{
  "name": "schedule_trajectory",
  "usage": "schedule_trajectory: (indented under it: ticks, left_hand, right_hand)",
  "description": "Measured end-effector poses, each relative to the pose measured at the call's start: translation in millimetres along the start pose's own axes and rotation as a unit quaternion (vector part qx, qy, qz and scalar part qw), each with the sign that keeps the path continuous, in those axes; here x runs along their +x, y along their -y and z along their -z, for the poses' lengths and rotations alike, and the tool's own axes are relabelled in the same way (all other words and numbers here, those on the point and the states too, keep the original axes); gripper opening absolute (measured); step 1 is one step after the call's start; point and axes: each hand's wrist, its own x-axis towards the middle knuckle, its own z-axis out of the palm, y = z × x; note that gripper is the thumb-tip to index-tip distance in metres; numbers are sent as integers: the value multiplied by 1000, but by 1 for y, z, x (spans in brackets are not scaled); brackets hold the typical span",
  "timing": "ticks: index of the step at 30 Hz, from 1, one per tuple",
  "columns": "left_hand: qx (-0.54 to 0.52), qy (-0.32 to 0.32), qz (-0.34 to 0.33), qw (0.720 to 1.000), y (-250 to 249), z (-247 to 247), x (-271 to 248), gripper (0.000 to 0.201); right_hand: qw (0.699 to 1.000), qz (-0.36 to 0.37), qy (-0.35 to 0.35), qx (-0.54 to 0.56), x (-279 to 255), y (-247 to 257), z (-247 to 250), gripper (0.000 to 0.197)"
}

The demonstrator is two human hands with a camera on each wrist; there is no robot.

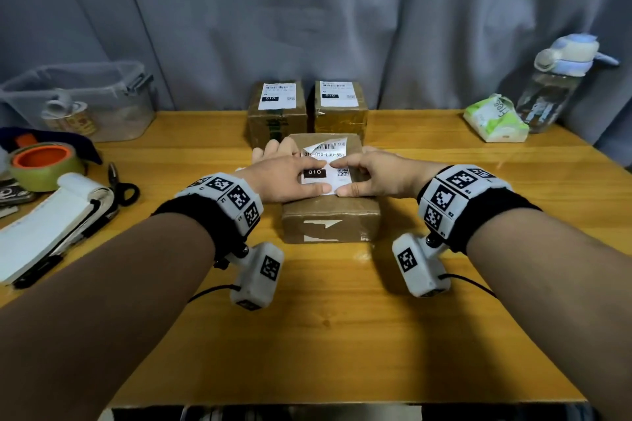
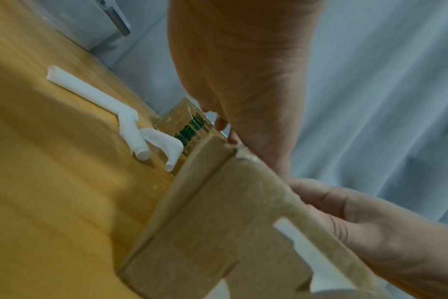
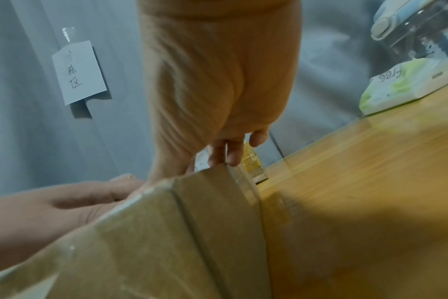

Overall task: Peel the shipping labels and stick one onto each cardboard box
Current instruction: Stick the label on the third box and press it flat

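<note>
Both hands on the near box (image 1: 330, 215), mid-table. Left hand (image 1: 285, 178) lies flat w/ straight fingers, thumb pressing the label's (image 1: 326, 169) near-left edge. Right hand (image 1: 371, 176) has fingers curled, forefinger and thumb pressing the label's right edge down. Label's near half is down; far end is curled up off the box top, not stuck yet.

To do it well, I'd say: keep the near edge pinned, smooth outward from the stuck part toward the far end, no trapped creases.

Two far boxes (image 1: 277, 113) (image 1: 340, 106) already wear labels, so this looks like the last one. Curled white backing strips (image 2: 131, 121) lie left of the box. Tape roll (image 1: 44, 161), scissors (image 1: 121, 186), notepad (image 1: 51, 225) far left; tissue pack (image 1: 492, 120) & bottle (image 1: 554, 85) far right. Nothing in the way.
</note>
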Motion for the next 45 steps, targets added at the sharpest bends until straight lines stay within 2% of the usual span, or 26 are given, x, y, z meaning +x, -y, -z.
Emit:
schedule_trajectory:
  ticks: [4, 5, 7, 9, 11, 12, 22, 25, 28, 31, 34, 37, 40, 45]
  left_hand:
    - [-22, 13, 6, 1000, 8, 1, -10, 66]
    - [-28, 13, 8, 1000, 9, 2, -12, 64]
    - [-33, -13, 16, 999, 6, 4, -13, 57]
    - [-36, -62, 25, 997, -6, 2, -10, 47]
    - [-34, -75, 29, 996, -18, -4, -8, 43]
    - [-37, -65, 31, 997, -21, -8, -7, 42]
    - [-40, 25, 21, 999, 7, 2, -24, 52]
    - [-2, 7, 7, 1000, 3, 13, -26, 47]
    - [-7, -47, -38, 998, -15, 14, -22, 32]
    - [-70, -18, -67, 995, -29, 1, -19, 35]
    - [-58, 9, -38, 998, -23, -9, -22, 49]
    - [-33, 12, -23, 999, -13, -8, -21, 53]
    - [-7, 23, -44, 999, -15, -7, -15, 50]
    - [-32, 27, -73, 996, -10, -7, -11, 51]
  right_hand:
    - [999, -3, 12, 43, -8, 4, 2, 68]
    - [997, 2, 8, 78, -9, 5, 2, 58]
    - [992, -2, -36, 123, -8, 12, 1, 24]
    - [992, -9, -109, 56, -5, 20, -2, 34]
    - [985, -12, -168, -48, 1, 27, -10, 25]
    - [982, -11, -176, -72, 0, 30, -14, 23]
    - [995, -7, -67, -67, -21, 16, -7, 44]
    - [997, 7, -44, -62, -19, 16, -1, 49]
    - [997, 22, -60, -39, -14, 25, 0, 35]
    - [992, 39, -105, -48, -10, 32, -10, 21]
    - [990, 55, -114, -57, -12, 25, -15, 28]
    - [990, 50, -91, -91, -18, 17, -13, 36]
    - [989, 53, -58, -129, -15, 22, -16, 41]
    - [995, 44, -13, -85, -5, 26, -16, 48]
